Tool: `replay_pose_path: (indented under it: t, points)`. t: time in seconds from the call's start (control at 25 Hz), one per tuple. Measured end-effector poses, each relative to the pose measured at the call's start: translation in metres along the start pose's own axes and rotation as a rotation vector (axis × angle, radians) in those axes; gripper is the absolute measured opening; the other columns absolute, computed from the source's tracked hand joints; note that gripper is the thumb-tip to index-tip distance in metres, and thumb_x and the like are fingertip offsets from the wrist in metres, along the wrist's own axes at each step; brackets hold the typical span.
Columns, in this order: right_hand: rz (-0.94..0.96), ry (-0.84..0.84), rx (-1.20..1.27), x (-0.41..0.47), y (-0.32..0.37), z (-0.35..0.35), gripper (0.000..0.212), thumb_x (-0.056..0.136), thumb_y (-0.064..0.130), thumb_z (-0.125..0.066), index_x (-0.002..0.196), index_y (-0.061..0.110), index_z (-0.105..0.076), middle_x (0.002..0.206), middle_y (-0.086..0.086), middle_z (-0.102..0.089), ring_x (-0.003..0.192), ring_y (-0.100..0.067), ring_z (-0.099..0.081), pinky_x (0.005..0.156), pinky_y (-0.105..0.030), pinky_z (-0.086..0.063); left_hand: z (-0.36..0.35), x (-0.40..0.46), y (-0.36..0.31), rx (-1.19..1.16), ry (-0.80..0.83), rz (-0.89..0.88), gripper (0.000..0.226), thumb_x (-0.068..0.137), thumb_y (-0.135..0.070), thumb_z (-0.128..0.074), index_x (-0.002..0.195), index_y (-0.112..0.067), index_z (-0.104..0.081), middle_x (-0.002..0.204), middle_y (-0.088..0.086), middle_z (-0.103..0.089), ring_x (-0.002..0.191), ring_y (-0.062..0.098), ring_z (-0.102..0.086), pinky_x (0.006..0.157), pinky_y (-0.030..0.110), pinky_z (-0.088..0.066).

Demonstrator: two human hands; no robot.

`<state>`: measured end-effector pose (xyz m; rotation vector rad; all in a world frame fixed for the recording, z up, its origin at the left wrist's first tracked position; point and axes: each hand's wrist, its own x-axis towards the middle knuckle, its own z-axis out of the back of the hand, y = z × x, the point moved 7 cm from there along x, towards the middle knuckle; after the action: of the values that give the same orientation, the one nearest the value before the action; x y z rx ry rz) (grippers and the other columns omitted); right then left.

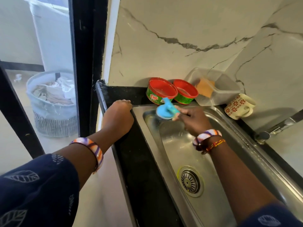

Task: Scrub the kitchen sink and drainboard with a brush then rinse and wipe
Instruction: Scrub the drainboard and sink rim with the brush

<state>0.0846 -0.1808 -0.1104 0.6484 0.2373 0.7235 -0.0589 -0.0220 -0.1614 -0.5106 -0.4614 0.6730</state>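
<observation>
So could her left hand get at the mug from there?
Probably not easily. The left hand rests on the counter edge left of the sink; the mug stands across the basin, beyond the right hand and its brush.

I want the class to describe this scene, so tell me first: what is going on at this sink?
A person is scrubbing a steel kitchen sink. The right hand grips a blue brush at the sink's far corner, near two green tubs with red lids. The left hand rests on the black counter edge. The tap shows no running water, so rinsing and wiping look not yet done.
</observation>
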Motion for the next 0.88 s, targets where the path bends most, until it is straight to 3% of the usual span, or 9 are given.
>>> replay_pose_path:
  t: [0.12,0.16,0.24,0.32,0.4,0.48,0.68,0.76,0.88]
  points:
    - [0.034,0.046,0.048,-0.001,0.002,-0.009,0.022,0.091,0.007,-0.053,0.089,-0.001,-0.072,0.114,0.003,-0.066,0.044,0.012,-0.050,0.050,-0.009,-0.032,0.000,-0.001,-0.001,-0.011,0.006,-0.001,0.038,0.093,-0.007,-0.045,0.130,-0.009,-0.053,0.145,0.004,-0.042,0.137,0.019,-0.032,0.111,0.034,-0.029]
    - [0.021,-0.031,0.020,0.004,-0.003,0.002,0.022,0.090,0.006,-0.053,0.084,-0.002,-0.072,0.118,-0.002,-0.066,0.059,0.010,-0.059,0.057,-0.015,-0.037,0.001,-0.002,-0.001,-0.009,0.011,-0.007,0.037,0.093,-0.007,-0.045,0.129,-0.008,-0.053,0.148,0.004,-0.038,0.140,0.019,-0.028,0.112,0.033,-0.026]
    - [-0.023,-0.150,-0.080,0.012,-0.013,0.020,0.022,0.090,0.006,-0.053,0.083,-0.005,-0.072,0.115,-0.012,-0.067,0.097,-0.018,-0.066,0.073,-0.025,-0.040,0.003,-0.001,-0.001,0.007,0.006,-0.005,0.033,0.094,-0.008,-0.044,0.125,-0.006,-0.057,0.152,0.005,-0.028,0.143,0.019,-0.017,0.114,0.032,-0.021]
    - [-0.012,-0.148,-0.127,0.011,-0.010,0.015,0.021,0.089,0.006,-0.054,0.094,-0.005,-0.071,0.115,-0.013,-0.067,0.108,-0.028,-0.061,0.083,-0.029,-0.043,0.006,-0.002,-0.001,0.009,0.000,0.008,0.031,0.094,-0.009,-0.044,0.120,-0.005,-0.061,0.154,0.004,-0.025,0.144,0.019,-0.013,0.114,0.032,-0.019]
    - [0.058,-0.031,-0.080,0.004,0.002,-0.003,0.020,0.088,0.007,-0.055,0.097,-0.002,-0.072,0.121,-0.005,-0.064,0.111,-0.020,-0.059,0.088,-0.025,-0.042,0.007,-0.003,-0.002,0.014,0.002,0.013,0.032,0.094,-0.009,-0.043,0.121,-0.005,-0.060,0.154,0.004,-0.025,0.144,0.018,-0.012,0.114,0.032,-0.019]
    - [0.076,-0.012,-0.057,0.005,0.003,-0.005,0.020,0.089,0.008,-0.055,0.089,0.001,-0.074,0.122,0.000,-0.064,0.111,-0.016,-0.059,0.089,-0.022,-0.042,0.007,-0.004,-0.003,0.018,0.009,0.020,0.034,0.094,-0.008,-0.043,0.125,-0.005,-0.057,0.153,0.004,-0.026,0.144,0.018,-0.013,0.114,0.032,-0.019]
    - [0.074,-0.153,-0.184,0.003,-0.004,0.007,0.024,0.090,0.012,-0.053,0.103,0.002,-0.071,0.119,-0.009,-0.066,0.105,-0.027,-0.063,0.088,-0.034,-0.049,0.007,-0.004,-0.005,0.052,0.034,0.019,0.038,0.094,-0.010,-0.043,0.131,-0.007,-0.051,0.152,0.004,-0.030,0.143,0.019,-0.017,0.115,0.032,-0.015]
    - [0.141,-0.058,-0.049,-0.007,0.006,-0.012,0.021,0.090,0.010,-0.055,0.094,0.000,-0.073,0.119,-0.005,-0.066,0.100,-0.020,-0.065,0.085,-0.030,-0.049,0.009,-0.005,-0.005,0.067,0.032,0.021,0.039,0.095,-0.010,-0.042,0.133,-0.007,-0.050,0.151,0.005,-0.032,0.143,0.020,-0.018,0.116,0.032,-0.012]
    - [0.131,-0.184,-0.037,-0.003,-0.009,0.005,0.020,0.090,0.009,-0.055,0.092,0.002,-0.074,0.115,-0.006,-0.068,0.073,0.003,-0.063,0.060,-0.017,-0.046,0.011,-0.006,-0.005,0.047,0.020,0.038,0.039,0.095,-0.009,-0.042,0.133,-0.008,-0.050,0.149,0.004,-0.035,0.141,0.018,-0.022,0.115,0.030,-0.012]
